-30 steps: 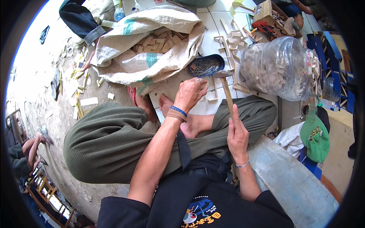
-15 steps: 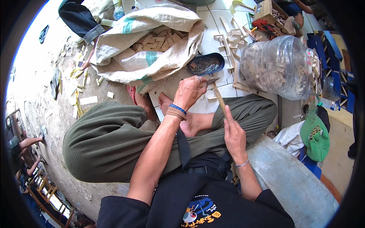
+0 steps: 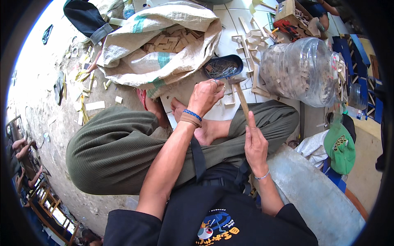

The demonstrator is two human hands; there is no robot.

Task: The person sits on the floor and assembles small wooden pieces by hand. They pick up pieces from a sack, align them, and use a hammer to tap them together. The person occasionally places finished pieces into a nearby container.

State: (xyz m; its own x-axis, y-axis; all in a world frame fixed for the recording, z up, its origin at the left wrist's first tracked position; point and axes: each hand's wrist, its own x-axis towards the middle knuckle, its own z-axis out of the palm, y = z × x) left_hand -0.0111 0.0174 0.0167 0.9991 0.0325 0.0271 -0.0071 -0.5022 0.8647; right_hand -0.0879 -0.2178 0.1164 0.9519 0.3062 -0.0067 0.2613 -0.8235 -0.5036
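My right hand [image 3: 255, 145] grips the wooden handle of a hammer [image 3: 243, 98], its index finger stretched along the handle. The metal head points away from me, just right of my left fingertips and apart from them. My left hand [image 3: 206, 97] is closed in a pinch over the tiled floor; what it holds is mostly hidden by the fingers. Beyond both hands lies an oval dark blue tray [image 3: 239, 69] with many thin nails [image 3: 223, 67] in it. A small pale wooden frame piece [image 3: 230, 101] rests on the tiles by the hammer.
A woven sack [image 3: 123, 65] full of wooden pieces [image 3: 176, 39] lies open at the far left. A large clear plastic jar [image 3: 303, 69] on its side holds more. Joined wooden strips [image 3: 248, 51] lie between them. A wooden box [image 3: 287, 16] stands far right; a green cap [image 3: 340, 145] is nearer.
The hammer head has moved right and slightly away from me, off my left fingertips. My right hand has shifted a little to the right. My left hand has barely moved.
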